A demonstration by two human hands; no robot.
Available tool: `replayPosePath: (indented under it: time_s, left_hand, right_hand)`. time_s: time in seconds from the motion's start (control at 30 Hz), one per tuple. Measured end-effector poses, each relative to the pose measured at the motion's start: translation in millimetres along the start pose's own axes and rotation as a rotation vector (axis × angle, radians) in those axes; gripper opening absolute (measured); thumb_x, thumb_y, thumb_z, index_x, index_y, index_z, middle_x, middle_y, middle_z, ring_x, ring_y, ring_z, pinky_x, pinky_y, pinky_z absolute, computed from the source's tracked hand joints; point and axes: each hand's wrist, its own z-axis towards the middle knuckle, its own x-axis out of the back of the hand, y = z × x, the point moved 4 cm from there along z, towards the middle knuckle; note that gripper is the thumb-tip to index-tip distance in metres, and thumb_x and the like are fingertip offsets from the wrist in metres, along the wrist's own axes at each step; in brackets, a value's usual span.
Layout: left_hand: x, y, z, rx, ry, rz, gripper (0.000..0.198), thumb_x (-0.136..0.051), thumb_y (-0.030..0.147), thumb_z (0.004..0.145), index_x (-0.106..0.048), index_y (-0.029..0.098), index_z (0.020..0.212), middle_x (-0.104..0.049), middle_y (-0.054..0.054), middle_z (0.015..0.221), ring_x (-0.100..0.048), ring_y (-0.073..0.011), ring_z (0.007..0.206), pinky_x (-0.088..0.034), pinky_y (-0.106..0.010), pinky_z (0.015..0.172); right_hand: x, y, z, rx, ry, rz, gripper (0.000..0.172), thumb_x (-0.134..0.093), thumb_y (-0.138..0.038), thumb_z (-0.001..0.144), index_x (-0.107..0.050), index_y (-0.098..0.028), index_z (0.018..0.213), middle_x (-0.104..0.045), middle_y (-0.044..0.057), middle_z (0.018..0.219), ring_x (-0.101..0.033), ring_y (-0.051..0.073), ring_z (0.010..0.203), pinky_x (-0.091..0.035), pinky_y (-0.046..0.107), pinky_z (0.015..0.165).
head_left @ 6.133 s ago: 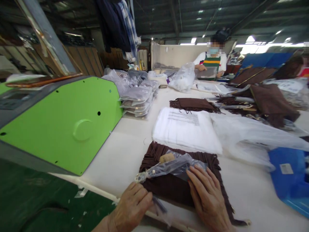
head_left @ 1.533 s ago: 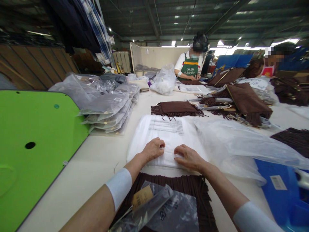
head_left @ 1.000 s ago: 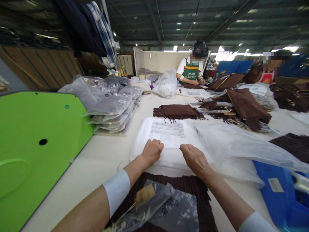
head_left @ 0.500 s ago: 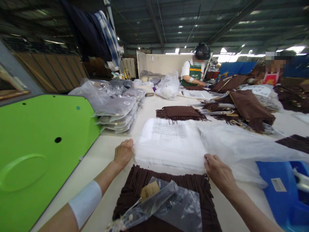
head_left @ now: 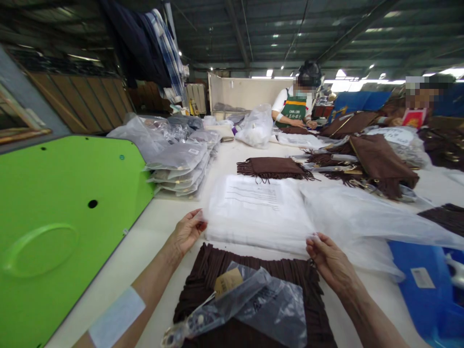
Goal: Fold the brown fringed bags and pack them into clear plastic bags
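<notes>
My left hand (head_left: 187, 230) pinches the near left corner of a clear printed plastic bag (head_left: 253, 203), the top one of a white stack in front of me. My right hand (head_left: 326, 258) pinches the same bag's near right corner. The bag's near edge is lifted a little off the stack. Closer to me lies a brown fringed bag (head_left: 253, 290) with a clear packet (head_left: 250, 302) and a tan tag (head_left: 227, 281) on top of it.
A green machine cover (head_left: 61, 227) fills the left. Bagged items (head_left: 177, 164) are piled behind it. Another brown fringed bag (head_left: 271, 166) lies beyond the white stack, loose plastic (head_left: 362, 212) and a blue crate (head_left: 424, 285) to the right. Two people work at the table's far end.
My hands slid from the middle of the white stack out to its near corners and took hold of the top bag, whose near edge now rises.
</notes>
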Motion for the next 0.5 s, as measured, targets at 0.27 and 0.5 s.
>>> replayPosePath:
  time_s: [0.27,0.5]
  left_hand:
    - [7.5,-11,-19,-0.218,-0.121,0.56,0.036,-0.076,0.036,0.054,-0.065,0.016,0.082,-0.058,0.006,0.06,-0.052,-0.0104,0.054,-0.041,-0.022,0.055]
    - [22.1,-12,-39,-0.334,-0.065,0.879,0.034,-0.058,0.051,0.069,-0.066,0.02,0.082,-0.064,0.003,0.072,-0.055,-0.0163,0.071,-0.041,-0.025,0.068]
  right_hand:
    - [11,0,-25,0.025,-0.065,-0.374,0.039,-0.068,-0.058,0.059,-0.056,-0.02,0.057,-0.05,-0.005,0.051,-0.043,0.009,0.053,-0.033,0.022,0.051]
    - [17,1,-46,0.046,-0.039,-0.66,0.043,-0.047,-0.065,0.068,-0.058,-0.024,0.068,-0.053,-0.004,0.059,-0.05,0.015,0.061,-0.037,0.024,0.059]
